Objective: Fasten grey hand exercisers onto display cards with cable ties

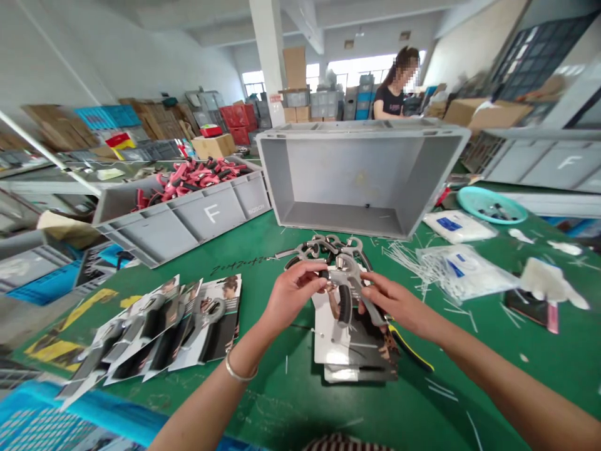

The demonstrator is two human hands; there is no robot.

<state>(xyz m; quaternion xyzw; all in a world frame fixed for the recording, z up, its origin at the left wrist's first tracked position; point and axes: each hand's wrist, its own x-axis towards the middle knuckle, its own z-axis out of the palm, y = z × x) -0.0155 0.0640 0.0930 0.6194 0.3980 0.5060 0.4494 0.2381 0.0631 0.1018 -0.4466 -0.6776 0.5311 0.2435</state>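
My left hand [293, 289] pinches the top of a grey and black hand gripper [346, 285] held over a stack of printed backing cards [350, 347] on the green table [291, 401]. My right hand [394, 300] grips the same hand gripper by its lower handle, fingers closed round it. A pile of more grey hand grippers [328, 245] lies just behind my hands. A metal bangle sits on my left wrist.
An empty grey crate [357, 172] lies on its side behind the pile. Left, a grey crate [188, 210] holds pink grippers. Fanned printed cards [164, 329] lie left of me. White cable ties [413, 257], plastic bags [462, 269] and a teal dish [491, 203] sit right. A person stands at the back.
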